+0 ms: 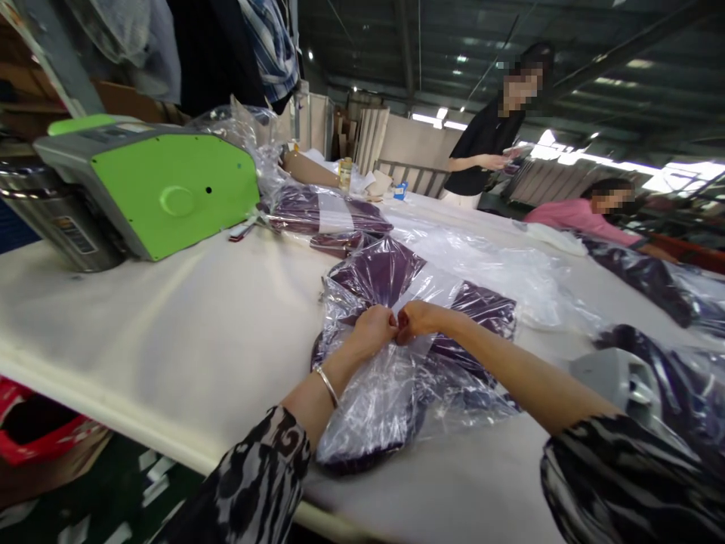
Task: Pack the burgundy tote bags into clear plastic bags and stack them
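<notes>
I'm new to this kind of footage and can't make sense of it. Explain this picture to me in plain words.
There is no robot here. A camera on a person's head looks forward and down at their own bare hands. The left hand, with a bracelet at its wrist, and the right hand are close together, gripping clear plastic around a dark purple bundle. On the pale table are another wrapped bundle, a green-and-grey machine and a metal flask. Beyond are two other people.
</notes>
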Demonstrator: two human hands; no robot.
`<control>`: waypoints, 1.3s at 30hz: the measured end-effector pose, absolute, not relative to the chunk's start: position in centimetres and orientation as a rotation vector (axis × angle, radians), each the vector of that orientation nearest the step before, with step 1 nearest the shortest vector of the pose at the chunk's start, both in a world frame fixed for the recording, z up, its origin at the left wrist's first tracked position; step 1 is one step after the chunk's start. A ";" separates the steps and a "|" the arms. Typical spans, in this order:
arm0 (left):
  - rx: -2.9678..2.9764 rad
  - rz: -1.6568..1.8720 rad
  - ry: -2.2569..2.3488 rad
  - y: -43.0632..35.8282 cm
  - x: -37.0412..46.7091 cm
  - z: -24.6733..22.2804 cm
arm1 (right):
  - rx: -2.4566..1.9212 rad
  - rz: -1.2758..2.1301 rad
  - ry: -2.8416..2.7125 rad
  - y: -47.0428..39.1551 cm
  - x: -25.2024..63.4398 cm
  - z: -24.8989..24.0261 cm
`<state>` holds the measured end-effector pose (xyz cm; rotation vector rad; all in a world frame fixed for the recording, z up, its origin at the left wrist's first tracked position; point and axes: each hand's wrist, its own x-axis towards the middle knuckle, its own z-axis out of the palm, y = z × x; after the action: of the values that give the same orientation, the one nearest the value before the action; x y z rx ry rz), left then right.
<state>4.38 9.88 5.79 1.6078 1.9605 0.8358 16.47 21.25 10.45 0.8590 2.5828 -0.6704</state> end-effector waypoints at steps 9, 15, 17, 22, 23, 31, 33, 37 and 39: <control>1.606 0.787 1.993 10.3 4.4 5.7 | 1.003 -0.269 2.610 20.6 16.8 11.2; 1.611 0.749 2.009 10.3 4.5 6.4 | 1.089 -0.010 2.686 19.2 17.5 10.6; 1.617 0.742 2.008 10.3 4.6 6.5 | 1.117 -0.036 2.727 19.6 18.2 10.0; 1.615 0.745 2.016 10.3 4.5 6.5 | 1.074 -0.527 2.825 22.4 21.0 8.7; 1.616 0.748 2.015 10.3 4.5 6.5 | 1.084 -0.599 2.851 22.9 21.5 8.4; 1.613 0.725 2.019 10.2 4.5 6.4 | 1.385 -0.467 2.932 21.3 22.0 6.2; 1.616 0.721 2.022 10.3 4.5 6.3 | 1.478 -0.521 3.007 21.0 23.4 7.7; 1.639 0.745 2.030 10.3 4.5 6.1 | 1.944 -0.700 3.082 20.7 32.9 12.2; 1.652 0.759 2.027 10.3 4.4 6.0 | 2.375 -0.598 2.939 20.2 40.4 13.6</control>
<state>4.37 10.32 5.96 1.6518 2.0275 0.7589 40.42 20.17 13.56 2.3747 2.9391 -0.5984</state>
